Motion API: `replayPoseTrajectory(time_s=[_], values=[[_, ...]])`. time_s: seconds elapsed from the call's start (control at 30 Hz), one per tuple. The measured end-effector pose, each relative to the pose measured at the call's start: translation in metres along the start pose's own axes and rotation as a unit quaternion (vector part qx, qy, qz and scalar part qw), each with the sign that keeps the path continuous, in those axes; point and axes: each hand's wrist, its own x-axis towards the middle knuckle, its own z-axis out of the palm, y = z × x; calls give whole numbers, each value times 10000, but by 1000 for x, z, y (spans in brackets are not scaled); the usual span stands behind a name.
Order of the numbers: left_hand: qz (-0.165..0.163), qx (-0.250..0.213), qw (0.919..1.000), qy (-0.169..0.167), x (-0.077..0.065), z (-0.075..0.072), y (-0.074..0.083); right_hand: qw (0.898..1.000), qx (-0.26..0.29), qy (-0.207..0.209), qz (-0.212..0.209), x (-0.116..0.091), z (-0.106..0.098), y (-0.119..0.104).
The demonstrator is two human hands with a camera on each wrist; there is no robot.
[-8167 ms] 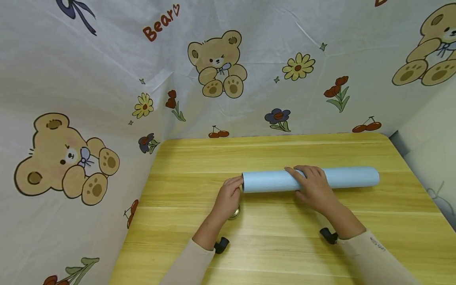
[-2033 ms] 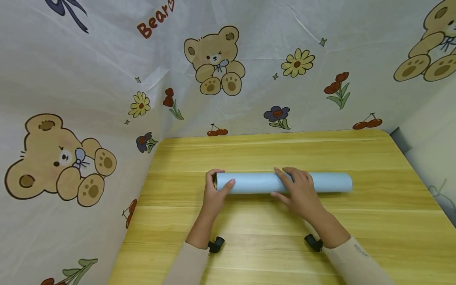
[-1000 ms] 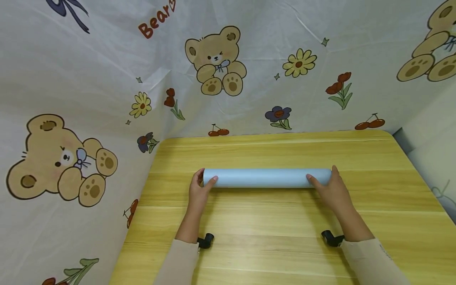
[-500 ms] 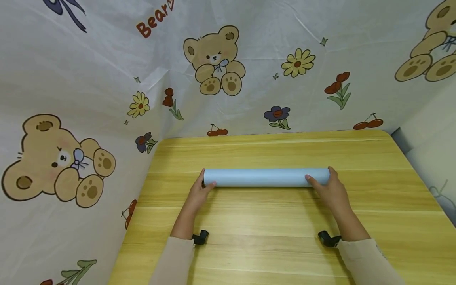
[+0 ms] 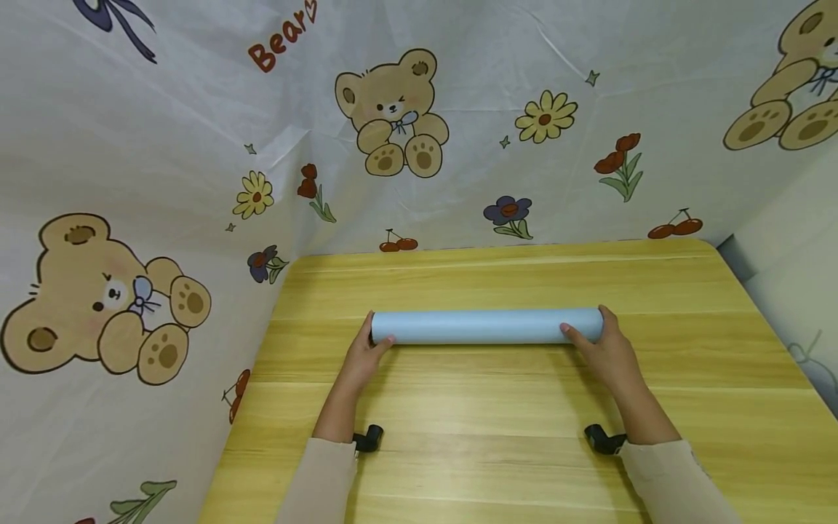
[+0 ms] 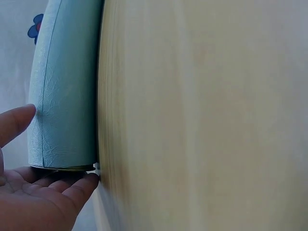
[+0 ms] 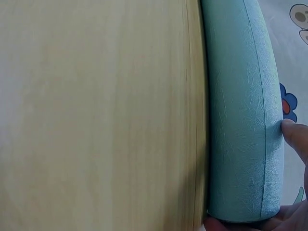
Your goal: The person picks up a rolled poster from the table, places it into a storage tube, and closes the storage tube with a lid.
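Note:
A long light blue tube point(image 5: 484, 327) with a creased, leathery surface lies crosswise over the wooden table. My left hand point(image 5: 363, 355) holds its left end, thumb on the near side and fingers across the end face. In the left wrist view a thin gold-coloured rim shows at that end of the tube point(image 6: 67, 91), above the fingers. My right hand point(image 5: 612, 353) holds the right end the same way, its thumb on the side of the tube point(image 7: 245, 115) in the right wrist view. Both end faces are mostly hidden by fingers.
The wooden tabletop point(image 5: 484, 437) spreads out in front of the tube. Behind and to the left hangs a white cloth point(image 5: 471, 160) printed with bears and flowers. A black wrist mount point(image 5: 369, 438) sits at the left cuff, another black mount point(image 5: 604, 439) at the right.
A round metal piece on the table 8.2 s ago is out of sight now. The tube has shifted left, and my right hand has gone from its middle to its right end.

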Motion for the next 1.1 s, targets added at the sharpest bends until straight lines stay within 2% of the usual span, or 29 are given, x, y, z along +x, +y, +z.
replayPoseTrajectory(time_s=[0.4, 0.7, 0.93, 1.1], values=[[-69, 10, 10000, 63, 1, -3, -1, 9991, 240, 146, -332, 1, 1, 3], [-83, -60, 9999, 42, -1, -3, 1, 9988, 258, 105, -404, 1, -1, 4], [-177, 286, 9994, 119, -6, -6, 7, 9981, 353, 246, -441, 1, -4, 2], [-41, 868, 9957, 336, -13, -11, 14, 9946, 286, 581, -809, -3, -9, 2]])
